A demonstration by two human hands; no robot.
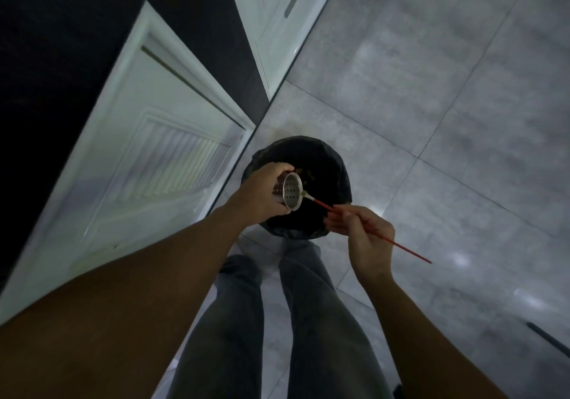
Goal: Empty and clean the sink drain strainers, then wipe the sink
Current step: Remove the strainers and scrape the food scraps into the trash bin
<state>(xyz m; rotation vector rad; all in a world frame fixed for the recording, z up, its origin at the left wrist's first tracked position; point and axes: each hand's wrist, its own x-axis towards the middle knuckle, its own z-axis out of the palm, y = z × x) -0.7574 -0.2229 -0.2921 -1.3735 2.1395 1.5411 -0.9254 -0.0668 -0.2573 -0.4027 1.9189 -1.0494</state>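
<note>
My left hand (262, 193) grips a round metal drain strainer (291, 192), tilted on its side so its perforated inside faces right. It hangs over a bin lined with a black bag (333, 164). My right hand (365, 238) pinches a thin red-handled brush (327, 207). The brush's pale bristle tip touches the strainer's right rim. Yellowish scraps lie inside the bin just beyond the strainer. The sink is out of view.
White cabinet doors (160, 139) with a louvred panel stand at the left, and another white door (277, 13) is further back. Grey floor tiles (447, 105) spread to the right. My legs in grey trousers (308, 321) stand just before the bin.
</note>
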